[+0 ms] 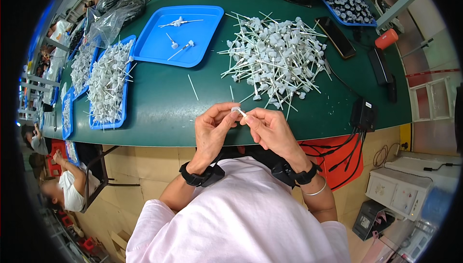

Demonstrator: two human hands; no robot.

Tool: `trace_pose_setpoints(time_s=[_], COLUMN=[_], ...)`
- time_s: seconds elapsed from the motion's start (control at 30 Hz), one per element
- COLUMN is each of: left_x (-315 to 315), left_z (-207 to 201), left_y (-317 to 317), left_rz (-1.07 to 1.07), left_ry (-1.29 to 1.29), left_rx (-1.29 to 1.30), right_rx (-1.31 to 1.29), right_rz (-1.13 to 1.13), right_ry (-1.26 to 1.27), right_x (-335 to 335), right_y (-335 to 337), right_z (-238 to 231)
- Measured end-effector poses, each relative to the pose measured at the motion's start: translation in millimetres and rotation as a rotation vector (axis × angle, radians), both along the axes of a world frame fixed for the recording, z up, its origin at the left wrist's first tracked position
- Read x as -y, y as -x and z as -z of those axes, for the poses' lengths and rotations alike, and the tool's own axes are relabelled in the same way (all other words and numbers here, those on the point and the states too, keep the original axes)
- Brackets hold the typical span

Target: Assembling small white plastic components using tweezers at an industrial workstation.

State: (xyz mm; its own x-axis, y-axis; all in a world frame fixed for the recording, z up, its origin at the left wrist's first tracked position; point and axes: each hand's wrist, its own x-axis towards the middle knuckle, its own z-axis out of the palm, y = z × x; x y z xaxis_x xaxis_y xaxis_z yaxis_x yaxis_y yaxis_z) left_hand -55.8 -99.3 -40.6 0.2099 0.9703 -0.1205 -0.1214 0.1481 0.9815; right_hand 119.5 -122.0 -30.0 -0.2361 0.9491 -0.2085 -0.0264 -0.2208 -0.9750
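Observation:
Close to the table's near edge, my two hands meet over one small whitish pump head (pixel 235 109). The fingers of my left hand (pixel 211 127) pinch the head. My right hand (pixel 271 127) grips its short white stem between thumb and forefinger. Just beyond my hands lies a big heap of similar pump heads with thin tubes (pixel 277 58), tangled together. Two loose thin tubes, one of them a pale tube (pixel 193 87), rest on the green table (pixel 159 94) left of the heap. The fingertips partly hide the held piece.
A blue tray (pixel 205 34) with a few pump heads stands beyond on the left. Further left are full blue trays (pixel 126 92) and plastic bags (pixel 115 17). A phone (pixel 336 37), a tray of dark-based parts (pixel 345 5) and a black box with cables (pixel 362 114) are rightward.

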Motion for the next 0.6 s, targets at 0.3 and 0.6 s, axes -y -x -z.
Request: trace_pose_setpoints(time_s=[0.3,0.6], left_x=[3.2,-5.7], left_z=[5.1,-0.3], left_y=[2.9,10.7], left_rz=[-0.013,0.092], left_ry=[-0.185,-0.074], left_rx=[-0.156,-0.016], right_rx=[-0.074,-0.27], right_rz=[-0.065,-0.132], right_ry=[0.085,0.268], right_x=[-2.1,-4.8], right_y=[-4.1,-5.8], right_z=[-0.4,-8.9])
